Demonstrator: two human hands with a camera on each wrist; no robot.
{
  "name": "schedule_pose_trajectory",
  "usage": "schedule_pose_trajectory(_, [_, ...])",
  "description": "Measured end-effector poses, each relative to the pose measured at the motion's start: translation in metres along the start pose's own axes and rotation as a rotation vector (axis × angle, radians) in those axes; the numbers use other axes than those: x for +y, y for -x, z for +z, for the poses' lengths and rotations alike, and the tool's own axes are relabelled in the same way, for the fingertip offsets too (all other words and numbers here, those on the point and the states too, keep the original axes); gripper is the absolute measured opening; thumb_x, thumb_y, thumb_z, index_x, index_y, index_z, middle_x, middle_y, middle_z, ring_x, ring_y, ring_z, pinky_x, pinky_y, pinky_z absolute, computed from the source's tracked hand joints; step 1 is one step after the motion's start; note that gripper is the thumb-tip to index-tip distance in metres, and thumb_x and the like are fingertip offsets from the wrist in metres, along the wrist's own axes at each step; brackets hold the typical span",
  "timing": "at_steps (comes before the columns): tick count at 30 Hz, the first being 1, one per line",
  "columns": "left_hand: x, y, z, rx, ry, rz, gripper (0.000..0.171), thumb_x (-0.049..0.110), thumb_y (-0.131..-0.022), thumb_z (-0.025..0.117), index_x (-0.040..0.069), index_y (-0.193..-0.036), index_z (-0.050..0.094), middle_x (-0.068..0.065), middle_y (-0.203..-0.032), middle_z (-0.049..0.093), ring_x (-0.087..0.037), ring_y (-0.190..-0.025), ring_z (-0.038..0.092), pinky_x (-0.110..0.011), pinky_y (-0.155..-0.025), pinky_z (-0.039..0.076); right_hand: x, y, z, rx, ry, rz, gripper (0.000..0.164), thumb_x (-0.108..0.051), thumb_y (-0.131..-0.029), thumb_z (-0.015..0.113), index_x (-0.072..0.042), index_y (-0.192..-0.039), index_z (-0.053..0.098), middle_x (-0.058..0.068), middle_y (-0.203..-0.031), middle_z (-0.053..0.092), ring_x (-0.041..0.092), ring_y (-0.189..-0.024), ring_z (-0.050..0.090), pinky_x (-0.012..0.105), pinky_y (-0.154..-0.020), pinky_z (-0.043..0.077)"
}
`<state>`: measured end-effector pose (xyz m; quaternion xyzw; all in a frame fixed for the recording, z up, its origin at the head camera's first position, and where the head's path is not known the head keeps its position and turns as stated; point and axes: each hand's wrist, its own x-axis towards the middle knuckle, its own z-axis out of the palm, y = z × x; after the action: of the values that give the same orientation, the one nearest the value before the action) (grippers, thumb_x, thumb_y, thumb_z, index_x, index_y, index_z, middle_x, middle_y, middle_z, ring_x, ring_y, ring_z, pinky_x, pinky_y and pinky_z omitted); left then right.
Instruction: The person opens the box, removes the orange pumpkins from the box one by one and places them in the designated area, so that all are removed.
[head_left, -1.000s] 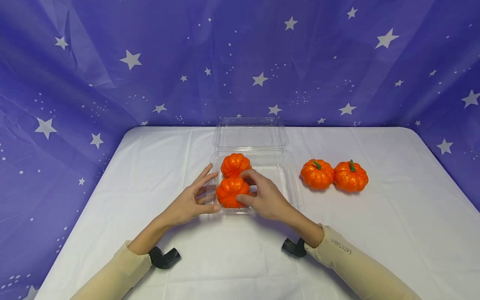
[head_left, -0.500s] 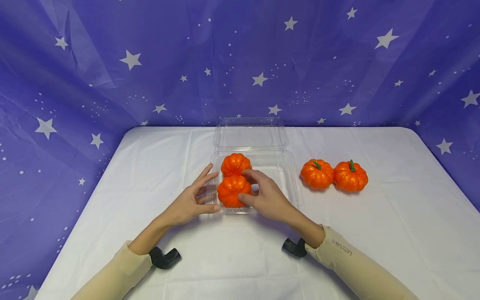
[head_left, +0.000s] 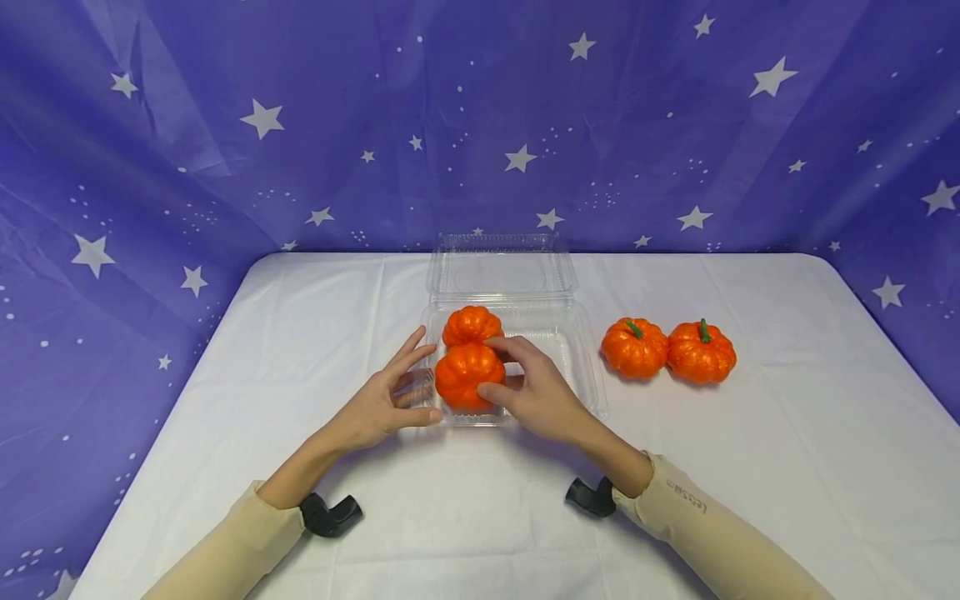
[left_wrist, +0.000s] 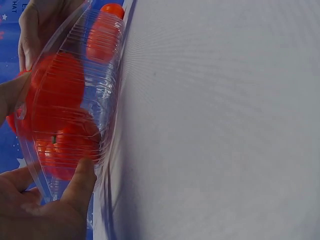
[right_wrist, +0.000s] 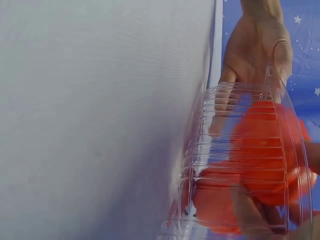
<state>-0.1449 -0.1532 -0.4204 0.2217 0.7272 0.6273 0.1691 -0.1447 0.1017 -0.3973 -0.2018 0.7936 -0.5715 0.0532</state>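
a glossy bright-orange ornamental pumpkin point(head_left: 463, 375), round and ribbed, is held within the left half of an open, clear plastic clamshell container point(head_left: 552, 354). the right hand point(head_left: 542, 393) is to its right, pinching it between thumb and fingers. the left hand point(head_left: 375, 408) is on its left, fingers spread, at the container's left wall. another orange pumpkin point(head_left: 471, 323) lies just behind the held one. compared with half a second ago, the held pumpkin is slightly higher in the head view and covers more of the one behind.
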Motion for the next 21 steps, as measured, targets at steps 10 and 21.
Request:
schedule_pose_trajectory(10, [-0.001,-0.0003,0.0001,0.006,-0.002,0.003,0.088,0.008,-0.084,0.08,0.002,-0.154,0.027,0.002,-0.166,-0.002,-0.046,-0.14,0.029,-0.038,-0.106,0.041,0.0002,0.0024,-0.0028,0.008,-0.113,-0.033,0.05,-0.003,-0.087,0.074,-0.008,-0.132,0.053,0.01,-0.125,0.06,0.023,-0.117,0.057,0.035,-0.091,0.055])
schedule_pose_trajectory(21, [0.0,0.0006,-0.0001,0.009,-0.007,-0.009,0.089,0.008,-0.083,0.08,0.004,-0.155,0.027,0.004,-0.165,-0.002,-0.045,-0.141,0.027,-0.04,-0.108,0.039,-0.0016,0.0027,-0.0044,0.027,-0.189,-0.017,0.069,-0.001,-0.09,0.07,-0.006,-0.15,0.037,0.016,-0.135,0.052,0.028,-0.122,0.052,0.033,-0.086,0.057])
